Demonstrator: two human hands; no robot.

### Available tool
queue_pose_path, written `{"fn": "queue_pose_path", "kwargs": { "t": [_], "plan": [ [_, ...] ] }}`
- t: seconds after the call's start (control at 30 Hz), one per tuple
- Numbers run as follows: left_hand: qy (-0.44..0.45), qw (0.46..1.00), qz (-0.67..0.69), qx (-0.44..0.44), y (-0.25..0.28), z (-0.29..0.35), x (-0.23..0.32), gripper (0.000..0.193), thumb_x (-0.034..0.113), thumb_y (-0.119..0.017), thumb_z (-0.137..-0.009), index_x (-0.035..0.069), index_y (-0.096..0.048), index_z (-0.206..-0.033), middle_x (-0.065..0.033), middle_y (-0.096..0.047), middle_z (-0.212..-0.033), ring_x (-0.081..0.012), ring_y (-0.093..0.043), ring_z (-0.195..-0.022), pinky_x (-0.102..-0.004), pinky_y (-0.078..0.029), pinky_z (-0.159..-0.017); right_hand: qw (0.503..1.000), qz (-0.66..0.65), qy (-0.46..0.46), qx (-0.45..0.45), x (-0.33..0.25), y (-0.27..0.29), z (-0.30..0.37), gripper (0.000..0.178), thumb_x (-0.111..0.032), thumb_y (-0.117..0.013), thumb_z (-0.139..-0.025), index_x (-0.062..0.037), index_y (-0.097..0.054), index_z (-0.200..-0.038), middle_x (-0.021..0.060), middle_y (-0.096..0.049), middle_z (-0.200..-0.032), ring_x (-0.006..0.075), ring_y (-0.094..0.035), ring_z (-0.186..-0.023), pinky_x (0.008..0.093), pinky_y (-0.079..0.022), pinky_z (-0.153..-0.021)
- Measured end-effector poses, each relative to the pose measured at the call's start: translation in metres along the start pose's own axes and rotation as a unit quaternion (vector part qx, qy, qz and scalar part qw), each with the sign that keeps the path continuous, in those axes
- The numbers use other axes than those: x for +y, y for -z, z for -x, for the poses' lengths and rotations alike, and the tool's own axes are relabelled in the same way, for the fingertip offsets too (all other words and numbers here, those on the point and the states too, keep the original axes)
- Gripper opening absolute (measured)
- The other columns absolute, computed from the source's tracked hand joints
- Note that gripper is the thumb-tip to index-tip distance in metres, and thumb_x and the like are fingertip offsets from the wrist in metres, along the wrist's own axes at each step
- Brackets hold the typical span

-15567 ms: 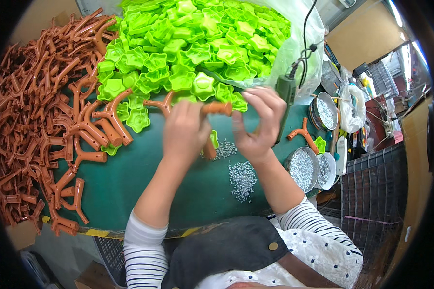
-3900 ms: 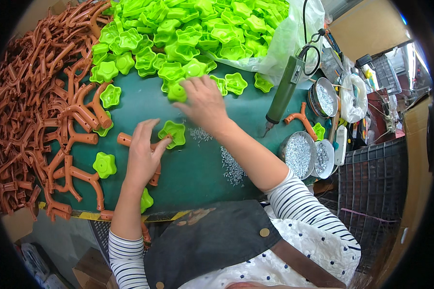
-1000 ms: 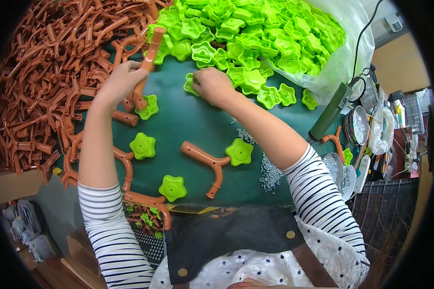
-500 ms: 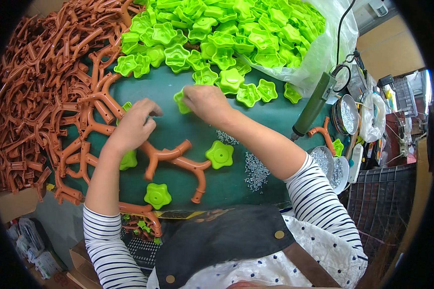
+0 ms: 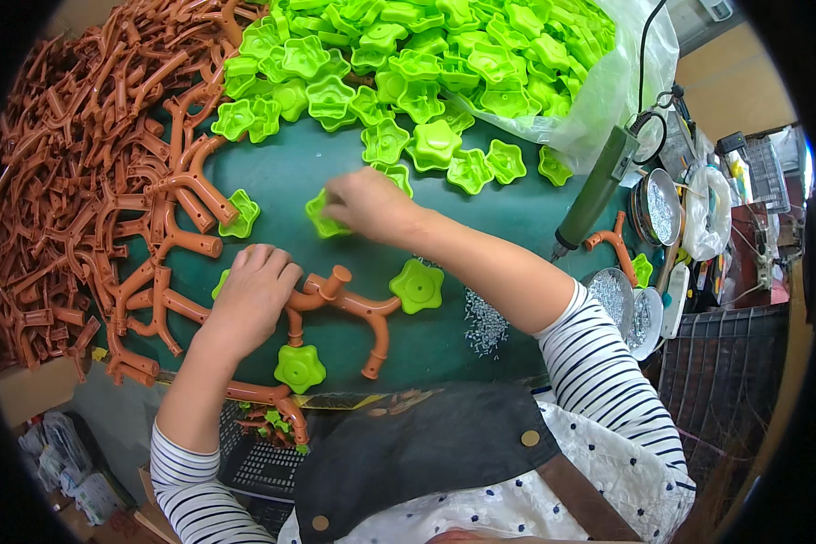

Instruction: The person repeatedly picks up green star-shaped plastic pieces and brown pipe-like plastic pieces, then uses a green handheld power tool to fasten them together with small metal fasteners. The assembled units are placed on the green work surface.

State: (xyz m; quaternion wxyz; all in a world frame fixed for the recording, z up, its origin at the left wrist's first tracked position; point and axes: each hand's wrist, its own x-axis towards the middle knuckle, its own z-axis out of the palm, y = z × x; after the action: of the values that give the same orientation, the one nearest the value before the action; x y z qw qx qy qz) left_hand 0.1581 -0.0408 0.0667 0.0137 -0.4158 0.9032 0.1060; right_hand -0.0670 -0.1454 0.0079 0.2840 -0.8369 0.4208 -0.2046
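Below left hand (image 5: 256, 288), crate (image 5: 261, 470) of branches (image 5: 263, 422), rightward, bowls (image 5: 653, 350) of bits (image 5: 609, 292)

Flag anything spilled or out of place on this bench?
Two things. Small metal bits lie loose on the green tabletop, while similar ones sit in bowls; spilled or set out, can't tell. Also, a brown branch piece appears to overhang the near table edge, above the black crate.

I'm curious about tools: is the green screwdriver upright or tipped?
Tipped: the green screwdriver slants, black cord upper right, tip lower left.
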Motion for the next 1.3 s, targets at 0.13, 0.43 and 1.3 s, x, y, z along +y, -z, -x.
{"fn": "queue_pose_path", "kwargs": {
  "t": [0.13,0.43,1.3],
  "plan": [
    [-0.025,0.997,0.057,0.035,0.001,-0.008,-0.016,0.037,-0.002,-0.067,-0.073,0.002,-0.061,-0.109,-0.0123,-0.058,-0.108,-0.0339,-0.053,-0.111,-0.0425,-0.043,-0.099,0.991,0.133,-0.004,0.018,0.009,0.006,0.003,0.024,-0.022,-0.072,-0.085,-0.0029,-0.070,-0.098,0.0189,-0.071,-0.087,0.0395,-0.068,-0.079,0.0480,-0.055,-0.072],
    [0.193,0.919,0.341,0.037,0.040,-0.050,-0.027,0.036,0.025,-0.057,-0.099,-0.003,-0.054,-0.122,-0.0210,-0.063,-0.098,-0.0377,-0.061,-0.086,-0.0428,-0.049,-0.084,0.999,0.013,-0.017,-0.035,0.018,0.027,0.005,0.031,-0.026,-0.076,-0.084,-0.0019,-0.073,-0.103,0.0231,-0.071,-0.087,0.0418,-0.069,-0.084,0.0478,-0.056,-0.078],
    [0.168,0.960,0.042,0.219,-0.044,-0.091,-0.001,0.025,0.025,-0.072,-0.088,0.002,-0.065,-0.092,-0.0151,-0.061,-0.092,-0.0363,-0.057,-0.091,-0.0481,-0.043,-0.080,0.978,0.115,0.012,-0.176,0.017,0.036,-0.035,0.034,0.002,-0.064,-0.080,-0.0022,-0.068,-0.114,0.0212,-0.067,-0.105,0.0412,-0.065,-0.100,0.0475,-0.052,-0.087]
  ]
}}
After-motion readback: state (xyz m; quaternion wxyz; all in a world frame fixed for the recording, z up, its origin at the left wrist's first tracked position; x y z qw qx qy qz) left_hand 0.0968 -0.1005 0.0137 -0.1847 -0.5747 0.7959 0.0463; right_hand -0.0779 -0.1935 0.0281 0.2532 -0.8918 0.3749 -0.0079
